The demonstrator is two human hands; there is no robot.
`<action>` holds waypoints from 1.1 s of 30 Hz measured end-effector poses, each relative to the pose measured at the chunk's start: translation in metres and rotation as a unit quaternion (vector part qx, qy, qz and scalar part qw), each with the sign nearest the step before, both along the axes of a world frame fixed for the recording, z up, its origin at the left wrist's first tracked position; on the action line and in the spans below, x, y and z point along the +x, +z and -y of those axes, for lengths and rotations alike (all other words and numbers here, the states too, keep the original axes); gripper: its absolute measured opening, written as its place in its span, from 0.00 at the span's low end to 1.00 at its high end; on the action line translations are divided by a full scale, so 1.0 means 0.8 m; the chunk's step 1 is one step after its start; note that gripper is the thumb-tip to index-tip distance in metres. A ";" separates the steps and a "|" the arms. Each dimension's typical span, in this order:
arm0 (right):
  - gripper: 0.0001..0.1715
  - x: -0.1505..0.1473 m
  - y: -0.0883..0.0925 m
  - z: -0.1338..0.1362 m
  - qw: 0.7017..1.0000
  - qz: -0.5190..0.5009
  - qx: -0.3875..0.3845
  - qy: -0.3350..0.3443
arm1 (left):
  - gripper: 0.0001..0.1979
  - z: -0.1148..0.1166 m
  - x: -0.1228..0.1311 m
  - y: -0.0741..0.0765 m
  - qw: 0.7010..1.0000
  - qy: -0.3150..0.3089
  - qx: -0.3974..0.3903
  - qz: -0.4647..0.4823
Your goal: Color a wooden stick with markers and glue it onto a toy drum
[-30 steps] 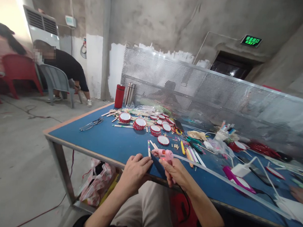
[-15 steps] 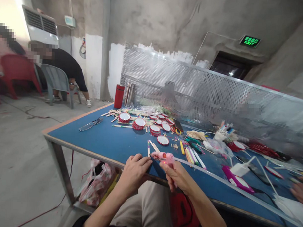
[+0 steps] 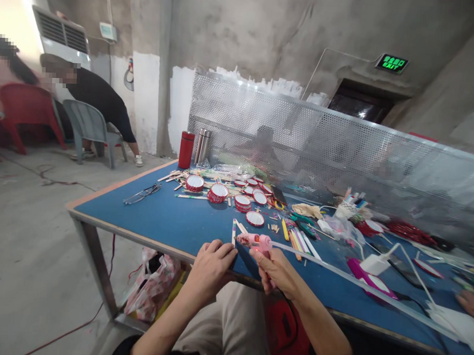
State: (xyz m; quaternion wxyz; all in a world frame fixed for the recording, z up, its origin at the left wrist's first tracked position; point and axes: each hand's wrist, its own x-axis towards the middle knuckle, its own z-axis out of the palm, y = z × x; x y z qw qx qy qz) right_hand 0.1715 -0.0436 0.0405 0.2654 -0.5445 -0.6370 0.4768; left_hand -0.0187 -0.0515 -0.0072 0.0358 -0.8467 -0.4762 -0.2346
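Observation:
My right hand (image 3: 278, 272) grips a pink hot glue gun (image 3: 258, 241) by its handle. A long clear glue stick (image 3: 319, 262) runs out of its back toward the right. The nozzle points left, close to a wooden craft stick (image 3: 234, 232) with coloured marks. At that stick's near end, by the table edge, my left hand (image 3: 214, 263) lies with fingers bent and pressed together, fingertips on it. The exact contact under the fingers is hidden. A second wooden stick (image 3: 242, 227) slants away beside the first, their far ends close together.
Red-rimmed round pieces (image 3: 254, 218), loose sticks, markers (image 3: 301, 242) and green-handled pliers (image 3: 305, 226) lie on the blue table (image 3: 161, 221). Glasses (image 3: 142, 194) rest at left, bottles (image 3: 186, 150) behind. Cables and a purple device (image 3: 369, 279) are at right, near another person's hand (image 3: 469, 302).
The marked stick's far end has shifted slightly right. My right hand and the glue gun have moved very little. The seated person in the background has leaned further left.

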 end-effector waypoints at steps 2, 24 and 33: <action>0.34 -0.001 -0.001 -0.001 1.000 0.004 -0.003 -0.003 | 0.24 0.000 0.000 0.000 1.000 0.001 0.002 0.003; 0.37 0.004 -0.004 0.005 0.999 -0.010 0.019 0.025 | 0.28 0.007 0.009 -0.022 0.998 0.039 0.005 0.053; 0.38 0.004 0.000 0.010 0.998 -0.012 0.030 0.047 | 0.30 0.009 0.010 -0.018 0.998 0.045 -0.016 0.039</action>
